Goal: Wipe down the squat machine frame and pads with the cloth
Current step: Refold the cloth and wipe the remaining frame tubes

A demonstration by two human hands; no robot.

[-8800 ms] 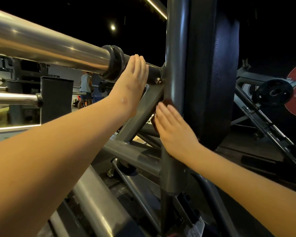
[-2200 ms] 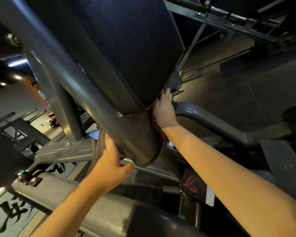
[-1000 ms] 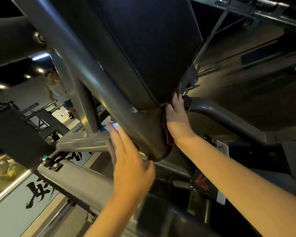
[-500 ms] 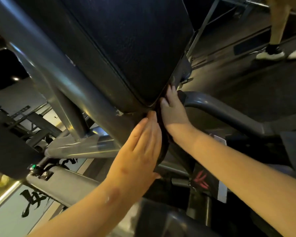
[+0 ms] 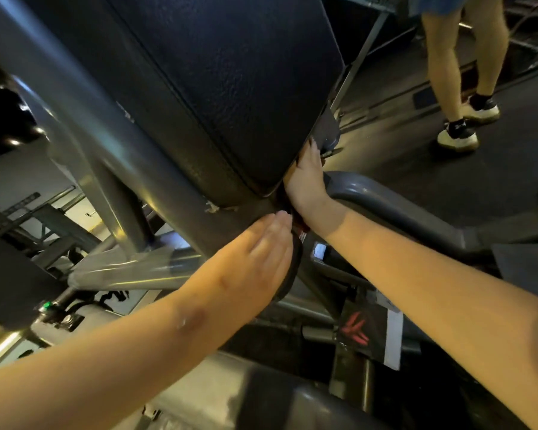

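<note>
1. We see the pad [image 5: 230, 72] in a black leather-like covering, finely grained, with a dull sheen.
2. We read the frame tube [image 5: 75, 97] as grey painted metal, smooth and semi-glossy, chipped near the pad's corner.
3. The floor [image 5: 448, 187] looks matt and dark to us.

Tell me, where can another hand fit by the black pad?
Bare: the pad face above the right hand, and the curved tube beside it. Crowded: the pad's bottom corner, with left hand, right hand and cloth close together.

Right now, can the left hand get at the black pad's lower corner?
Probably yes. The left hand lies flat against the grey frame tube just below the black pad, and nothing stands between its fingertips and that corner.
</note>
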